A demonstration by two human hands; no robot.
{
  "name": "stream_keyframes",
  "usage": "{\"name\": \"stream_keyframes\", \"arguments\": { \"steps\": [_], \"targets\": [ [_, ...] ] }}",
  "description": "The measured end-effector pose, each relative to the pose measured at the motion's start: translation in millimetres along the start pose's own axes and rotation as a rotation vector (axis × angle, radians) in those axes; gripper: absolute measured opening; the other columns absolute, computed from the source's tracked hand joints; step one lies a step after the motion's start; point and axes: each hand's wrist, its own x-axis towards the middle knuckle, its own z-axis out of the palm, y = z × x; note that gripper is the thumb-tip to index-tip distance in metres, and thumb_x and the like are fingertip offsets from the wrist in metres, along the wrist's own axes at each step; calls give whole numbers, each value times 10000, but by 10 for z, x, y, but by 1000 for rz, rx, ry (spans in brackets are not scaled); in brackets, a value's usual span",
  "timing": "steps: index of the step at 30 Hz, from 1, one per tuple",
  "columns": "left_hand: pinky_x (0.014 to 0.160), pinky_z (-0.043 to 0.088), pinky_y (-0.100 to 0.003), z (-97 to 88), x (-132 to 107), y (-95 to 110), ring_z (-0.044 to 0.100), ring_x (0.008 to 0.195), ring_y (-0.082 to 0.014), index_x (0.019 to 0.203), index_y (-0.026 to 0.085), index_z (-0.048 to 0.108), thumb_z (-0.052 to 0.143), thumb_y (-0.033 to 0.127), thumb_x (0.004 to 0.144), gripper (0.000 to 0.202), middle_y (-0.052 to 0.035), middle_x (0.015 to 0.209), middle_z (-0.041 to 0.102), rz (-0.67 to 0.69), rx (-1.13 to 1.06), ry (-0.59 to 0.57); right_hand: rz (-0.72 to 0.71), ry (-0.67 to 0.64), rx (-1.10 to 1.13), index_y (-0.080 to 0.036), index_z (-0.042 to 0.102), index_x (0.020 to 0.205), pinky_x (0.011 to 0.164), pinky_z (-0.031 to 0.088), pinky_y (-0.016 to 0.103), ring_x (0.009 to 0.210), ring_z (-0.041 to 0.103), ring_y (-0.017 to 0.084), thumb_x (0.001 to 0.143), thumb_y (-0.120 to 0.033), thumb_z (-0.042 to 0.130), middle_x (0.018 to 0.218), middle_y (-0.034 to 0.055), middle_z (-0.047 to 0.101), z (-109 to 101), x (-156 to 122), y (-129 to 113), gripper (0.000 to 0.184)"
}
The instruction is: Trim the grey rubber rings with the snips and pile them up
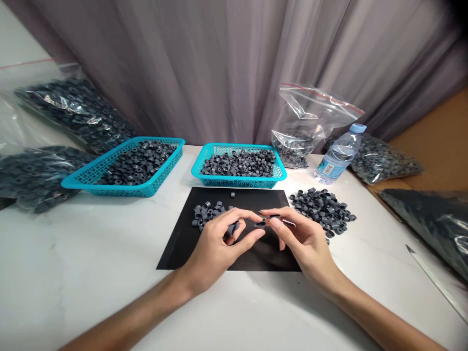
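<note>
My left hand (221, 240) is closed above the black mat, with thumb and index finger around a small dark grey ring-shaped piece (260, 224). Another dark grey piece (234, 228) sits among its curled fingers. Close beside it, my right hand (302, 235) pinches a dark piece (274, 216) between thumb and fingertips; its exact shape is partly hidden. The fingertips of both hands nearly meet. Beneath them lies the black mat (179, 248), with a small pile of grey ring pieces (206, 214) behind my left hand and a single piece (233, 195) near the back edge.
Two turquoise baskets (109, 191) (237, 183) of similar pieces stand behind the mat. A loose heap (323, 209) lies right of it. Farther right are an open zip bag (296, 141), a water bottle (338, 156) and more filled bags (387, 158). Filled bags (73, 107) crowd the left.
</note>
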Motion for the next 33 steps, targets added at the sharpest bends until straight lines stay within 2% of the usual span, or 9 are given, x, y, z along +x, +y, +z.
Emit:
{"name": "stream_keyframes", "arguments": {
  "steps": [3,7,13,20,25,29,33],
  "targets": [
    [656,346,-243,2,1,5,383,563,-100,990,239,727,707,402,883,196,80,610,356,-18,-16,-7,-33,-24,-33,-298,717,1219,615,520,268,716,568,141,991,-421,577,948,44,630,-5,-16,-12,295],
    [657,342,-237,1,7,-7,376,598,-103,1001,243,720,687,424,894,213,72,646,342,-99,-90,-21,-2,-33,-1,-322,674,1279,557,511,234,720,584,136,989,-401,587,953,36,634,0,-28,-31,313],
    [637,329,-234,0,4,-36,366,644,-104,1072,251,695,636,433,933,236,54,722,366,-181,-234,-75,-28,8,57,-267,707,1090,516,499,204,809,648,158,947,-357,664,944,36,659,22,-14,-31,174],
    [508,212,-237,8,4,-58,278,577,-80,1103,232,645,622,454,933,280,49,763,382,-264,-470,-177,46,13,168,-224,671,1067,466,528,197,707,629,146,867,-382,754,923,44,682,36,-12,-7,267],
    [509,185,-226,16,39,-21,247,573,-79,1049,177,607,575,336,954,188,57,690,342,-398,-732,-204,55,27,186,-213,683,1001,461,525,189,713,644,147,847,-381,776,940,56,691,46,-3,-4,246],
    [513,227,-208,34,36,13,296,614,-83,935,143,602,524,204,919,101,23,754,383,-518,-916,-196,56,10,169,-216,717,967,467,523,189,719,643,148,843,-371,783,954,60,697,37,-7,21,209],
    [517,265,-194,55,7,31,321,620,-81,906,136,608,507,201,903,120,9,784,408,-579,-993,-258,87,-10,161,-216,740,953,466,515,202,681,625,141,843,-378,781,941,56,703,28,-20,38,200]
  ]
}}
